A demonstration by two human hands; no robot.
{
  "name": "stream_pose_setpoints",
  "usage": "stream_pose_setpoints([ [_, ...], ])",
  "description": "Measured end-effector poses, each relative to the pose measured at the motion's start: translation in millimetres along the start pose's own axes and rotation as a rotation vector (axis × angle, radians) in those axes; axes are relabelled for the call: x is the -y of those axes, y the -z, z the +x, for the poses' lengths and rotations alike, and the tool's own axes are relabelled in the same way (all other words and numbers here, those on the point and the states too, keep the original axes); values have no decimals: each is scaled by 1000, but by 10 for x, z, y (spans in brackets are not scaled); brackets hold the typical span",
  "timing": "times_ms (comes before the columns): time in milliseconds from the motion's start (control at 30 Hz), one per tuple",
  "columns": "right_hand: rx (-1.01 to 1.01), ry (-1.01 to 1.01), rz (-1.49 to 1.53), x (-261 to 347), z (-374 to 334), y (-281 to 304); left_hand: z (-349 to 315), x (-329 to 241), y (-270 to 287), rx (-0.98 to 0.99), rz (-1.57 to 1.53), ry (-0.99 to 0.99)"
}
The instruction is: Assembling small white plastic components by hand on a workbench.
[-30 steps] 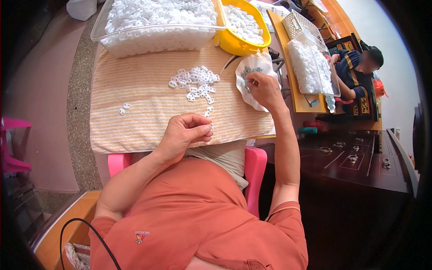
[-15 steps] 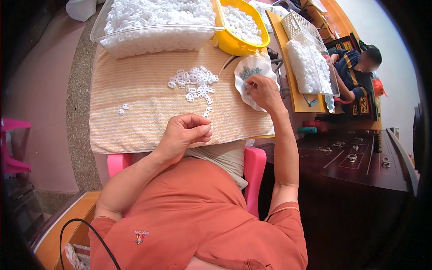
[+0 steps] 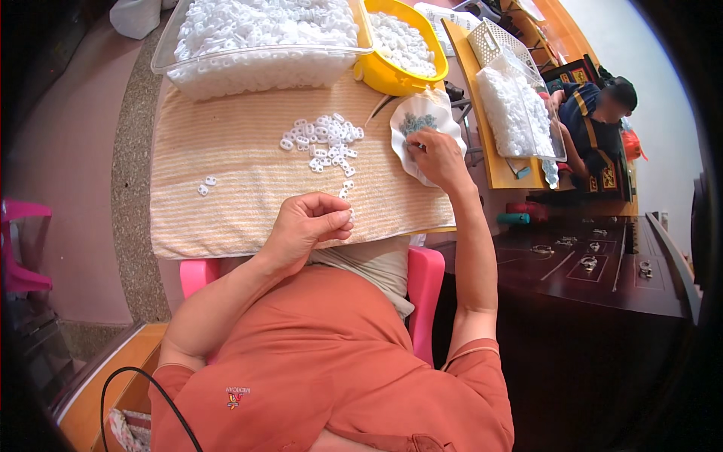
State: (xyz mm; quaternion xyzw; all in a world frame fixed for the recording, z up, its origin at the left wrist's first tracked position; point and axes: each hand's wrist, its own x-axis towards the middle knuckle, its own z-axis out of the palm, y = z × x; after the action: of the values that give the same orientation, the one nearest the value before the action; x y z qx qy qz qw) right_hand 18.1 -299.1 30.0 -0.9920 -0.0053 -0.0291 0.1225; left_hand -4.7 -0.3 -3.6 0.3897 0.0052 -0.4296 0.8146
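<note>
My left hand [image 3: 311, 224] is near the front of the towel-covered table, thumb and forefinger pinched on a small white two-hole plastic piece [image 3: 352, 215], mostly hidden by the fingertips. At the right, my right hand [image 3: 440, 157] reaches into a white wavy-rimmed dish [image 3: 446, 120]. Its fingers are pinched together at the edge of the small grey-green pieces [image 3: 417, 122] in there; what they grip is hidden. Between the hands and the back containers lies a loose pile of white two-hole pieces [image 3: 325, 133]. A few of them trail toward my left hand.
A big clear bin [image 3: 263, 60] and a yellow basin [image 3: 407, 79], both full of white pieces, stand at the back. Two stray pieces [image 3: 206, 185] lie at left. On the right, another person [image 3: 587, 113] sits by a table with a filled clear bin [image 3: 520, 113].
My right hand has shifted slightly down and left within the dish, fingers still together. My left hand keeps its pinch in the same place.
</note>
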Motion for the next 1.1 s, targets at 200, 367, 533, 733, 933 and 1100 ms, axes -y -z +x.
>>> stream_pose_setpoints([
  [200, -5, -5, 20, -21, -63, 12, -8, -8, -6, -2, 1, 0],
  [367, -39, 19, 59, -77, -99, -27, -4, -7, -16, -3, 5, 6],
  [533, -56, 37, 45, -79, -107, -53, -1, -9, -17, -10, 15, 12],
  [733, -153, 90, 8, -74, -105, -80, -2, -12, -12, -8, 9, 10],
  [933, -124, -51, 126, 12, -109, -34, 8, -2, -7, -4, 14, -1],
  [1100, -205, -14, 191, -26, -112, -62, 12, -3, 0, 0, 4, 0],
])
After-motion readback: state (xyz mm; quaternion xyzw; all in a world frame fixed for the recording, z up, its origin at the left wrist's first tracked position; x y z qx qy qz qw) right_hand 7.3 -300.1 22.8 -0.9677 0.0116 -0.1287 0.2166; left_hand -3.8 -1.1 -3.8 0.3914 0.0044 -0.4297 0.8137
